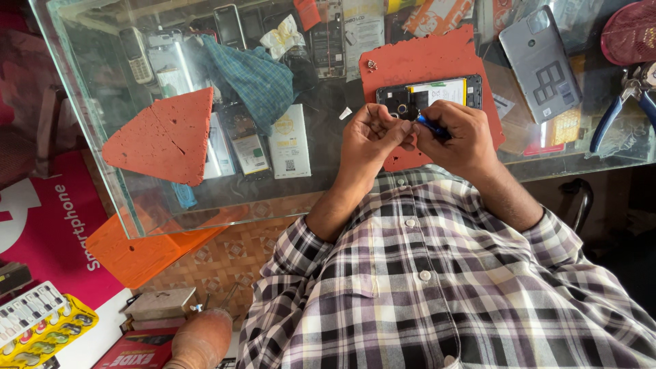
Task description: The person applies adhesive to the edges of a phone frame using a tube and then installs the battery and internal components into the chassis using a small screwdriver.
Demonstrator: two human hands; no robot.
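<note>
Opened phone (437, 92) lies on red mat (424, 58), glass worktop (102, 82). Your right hand (456, 133) grips blue tool (430, 126); your left hand (369, 133) pinches tool's tip.

A phone repair shop: a glass counter (102, 137) at centre frame covers old handsets (137, 55) and batteries (289, 140), an opened phone (437, 92) lies on an orange mat (424, 61), pliers (625, 102) at right.
</note>
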